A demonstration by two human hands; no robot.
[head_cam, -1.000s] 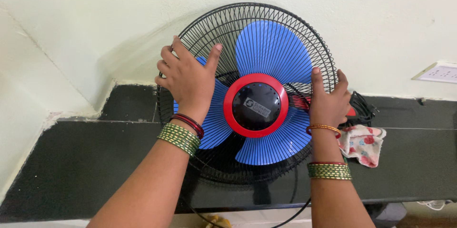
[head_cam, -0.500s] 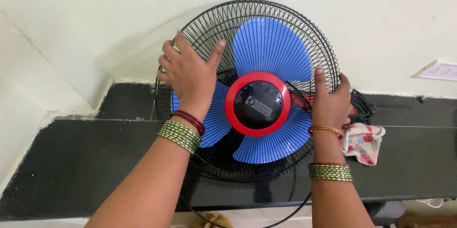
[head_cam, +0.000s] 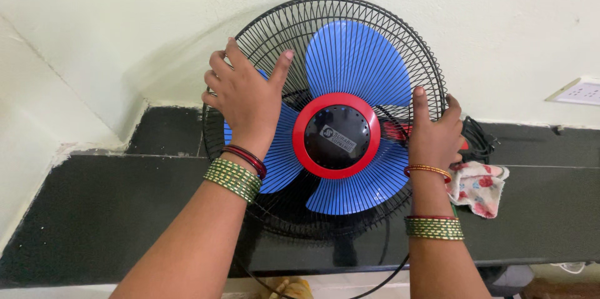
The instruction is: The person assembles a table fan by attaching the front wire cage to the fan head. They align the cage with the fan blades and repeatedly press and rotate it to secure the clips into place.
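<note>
A table fan (head_cam: 331, 124) is stood on a dark counter (head_cam: 94, 211), close against a pale wall (head_cam: 125, 18), with its round face turned toward the camera. The fan's black wire guard (head_cam: 350, 8) is gripped on both sides. The left hand (head_cam: 245, 100) is laid on the guard's upper left rim, fingers curled over the edge and thumb stretched inward across the wires, so it is closed on the guard. The right hand (head_cam: 432, 133) is set on the right rim at about hub height, fingers wrapped round the edge, thumb pointing up along the front; it too is closed on the guard.

The red and black hub (head_cam: 336, 135) lies between the two hands, nearer the right hand than the left. Three blue blades (head_cam: 357, 61) are spread around the hub, behind the hands. The left hand sits higher than the hub, the right level with it, so the line between the grips is tilted across the guard's face.

Right of the fan, a flowered cloth (head_cam: 478, 188) lies on the counter just beside the right wrist. A black cable (head_cam: 480, 138) is coiled behind the cloth. A white socket (head_cam: 578, 91) is fixed to the wall well to the fan's right.
</note>
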